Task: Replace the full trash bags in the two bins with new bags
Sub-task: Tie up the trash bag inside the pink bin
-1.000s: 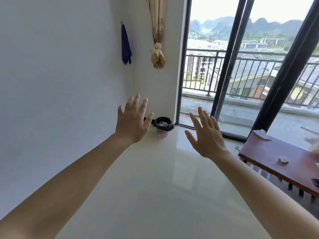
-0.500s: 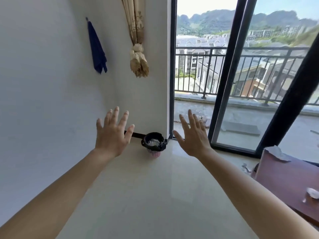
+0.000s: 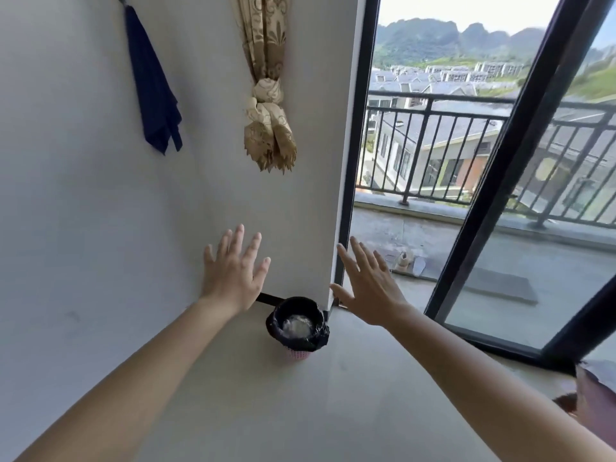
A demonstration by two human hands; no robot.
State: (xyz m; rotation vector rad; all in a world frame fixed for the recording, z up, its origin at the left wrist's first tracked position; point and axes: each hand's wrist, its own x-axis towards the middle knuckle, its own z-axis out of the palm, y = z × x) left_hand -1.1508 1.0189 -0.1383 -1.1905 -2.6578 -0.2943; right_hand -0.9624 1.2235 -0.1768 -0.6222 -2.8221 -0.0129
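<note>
A small pink mesh bin (image 3: 297, 354) stands on the floor in the room's corner. A black trash bag (image 3: 278, 326) lines it and folds over its rim, with pale crumpled rubbish inside. My left hand (image 3: 233, 273) is stretched out with spread fingers, above and left of the bin. My right hand (image 3: 368, 288) is held out flat with straight fingers, above and right of it. Both hands hold nothing and touch nothing. Only one bin is in view.
White walls (image 3: 83, 228) meet behind the bin. A blue cloth (image 3: 153, 85) and a knotted beige curtain (image 3: 268, 121) hang above. Black-framed glass doors (image 3: 483, 201) open to a railed balcony on the right. A brown table corner (image 3: 596, 398) sits at far right.
The view has moved closer to the corner, so the bin looks larger and nearer. Both hands stay raised and open on either side of it. The brown table has slid nearly out of view.
</note>
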